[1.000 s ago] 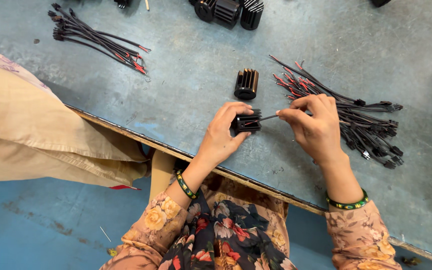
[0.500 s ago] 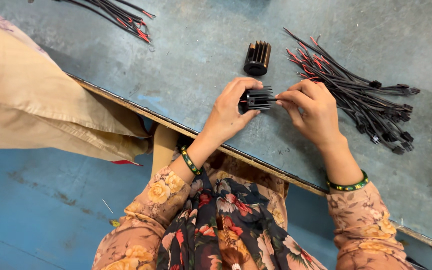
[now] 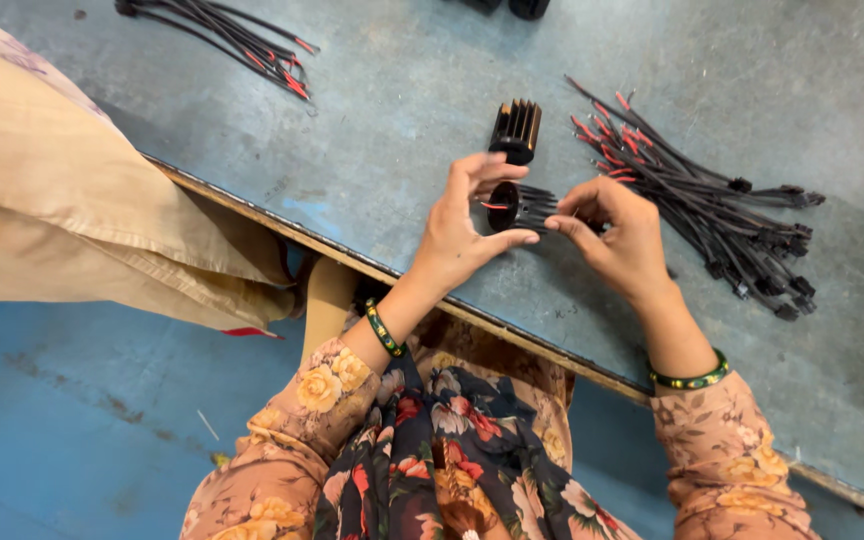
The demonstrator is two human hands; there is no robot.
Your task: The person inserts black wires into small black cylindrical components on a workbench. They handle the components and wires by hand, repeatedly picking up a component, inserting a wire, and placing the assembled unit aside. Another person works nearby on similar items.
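Observation:
My left hand [image 3: 460, 225] grips a small black finned part [image 3: 524, 207] between thumb and fingers, just above the grey-blue table [image 3: 412, 110]. A red-tipped wire end shows at the part's left side. My right hand [image 3: 620, 235] pinches the part's right side, where a black wire leads out. A second black finned part [image 3: 515, 131] stands on the table right behind my hands.
A pile of black and red wires with plugs [image 3: 712, 195] lies to the right. Another wire bundle [image 3: 232, 40] lies at the far left. Beige cloth of another person [image 3: 82, 200] covers the table's left edge. Dark parts [image 3: 512, 8] sit at the top edge.
Both hands have kept hold of the finned part and turned it. A red wire tip now pokes out on its left side. The view has shifted slightly.

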